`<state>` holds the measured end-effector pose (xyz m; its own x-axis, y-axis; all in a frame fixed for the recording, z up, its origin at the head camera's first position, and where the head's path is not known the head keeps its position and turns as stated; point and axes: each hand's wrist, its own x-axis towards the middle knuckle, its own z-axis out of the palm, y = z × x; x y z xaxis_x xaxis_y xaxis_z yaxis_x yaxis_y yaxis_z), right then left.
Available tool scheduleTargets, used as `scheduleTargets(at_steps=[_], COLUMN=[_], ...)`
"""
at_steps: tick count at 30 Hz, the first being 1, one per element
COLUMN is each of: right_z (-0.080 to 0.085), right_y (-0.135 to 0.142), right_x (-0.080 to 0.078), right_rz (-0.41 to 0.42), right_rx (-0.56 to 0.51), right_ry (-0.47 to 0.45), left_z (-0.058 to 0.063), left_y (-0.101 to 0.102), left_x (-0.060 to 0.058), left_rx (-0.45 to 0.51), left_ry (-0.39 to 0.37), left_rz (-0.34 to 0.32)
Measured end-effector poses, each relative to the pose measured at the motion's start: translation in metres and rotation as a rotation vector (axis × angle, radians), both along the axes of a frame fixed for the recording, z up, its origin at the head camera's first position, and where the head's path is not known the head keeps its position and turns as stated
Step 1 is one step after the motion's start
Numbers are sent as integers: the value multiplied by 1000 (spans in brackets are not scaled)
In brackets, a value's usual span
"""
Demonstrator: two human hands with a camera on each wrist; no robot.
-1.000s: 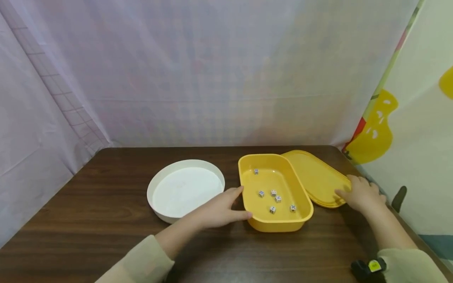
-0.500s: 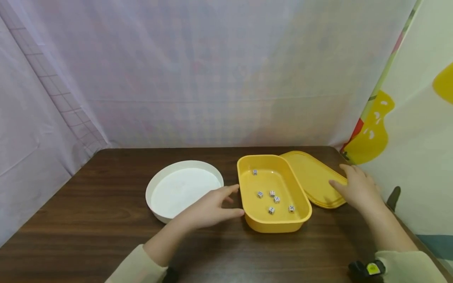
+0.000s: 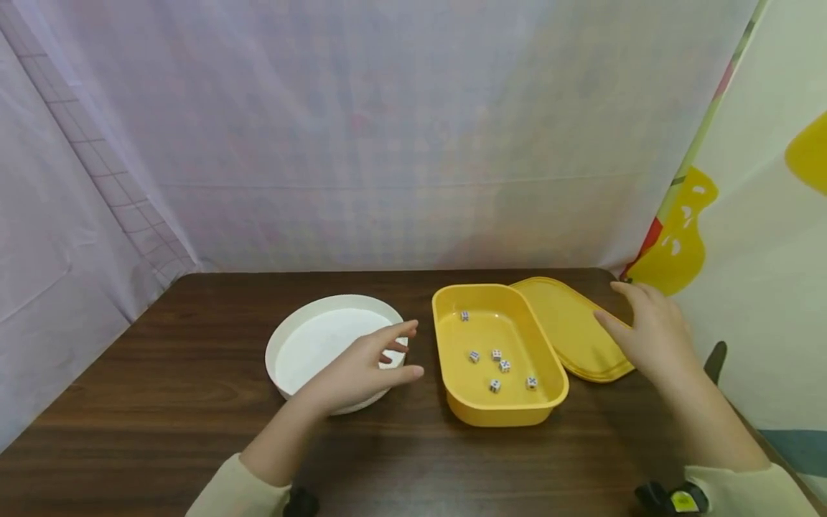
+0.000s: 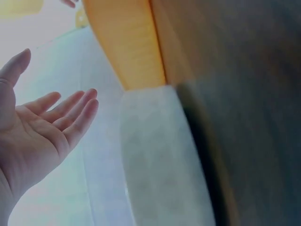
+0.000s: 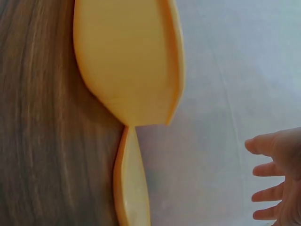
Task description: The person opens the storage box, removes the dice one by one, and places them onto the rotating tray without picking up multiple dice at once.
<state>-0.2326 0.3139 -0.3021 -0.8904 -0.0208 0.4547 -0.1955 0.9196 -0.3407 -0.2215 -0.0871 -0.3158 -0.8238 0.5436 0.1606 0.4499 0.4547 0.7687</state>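
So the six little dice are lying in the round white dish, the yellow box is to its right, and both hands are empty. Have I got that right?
Not quite: the head view shows all six dice lying in the yellow box, not in the white dish. The box does stand to the dish's right, and the left hand and right hand are both empty.

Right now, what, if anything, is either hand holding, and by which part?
Nothing. The left hand hovers over the round white tray, the right hand near the yellow lid; neither grips anything.
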Motion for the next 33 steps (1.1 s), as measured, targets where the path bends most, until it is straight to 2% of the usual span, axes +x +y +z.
scheduleTargets(at_steps=[7, 16, 19, 27, 33], right_z=[11, 23, 27, 36, 44], right_y=[-12, -30, -36, -51, -65], right_x=[7, 14, 15, 13, 13], right_rz=[72, 167, 182, 201, 212], right_rx=[-55, -101, -105, -140, -192], right_ry=[75, 113, 127, 107, 110], left_z=[12, 25, 29, 31, 32], left_y=[-21, -54, -64, -91, -104], left_x=[-6, -14, -16, -22, -24], left_rx=[58, 113, 130, 195, 234], left_ry=[57, 99, 99, 42, 58], left_rz=[41, 115, 151, 242, 291])
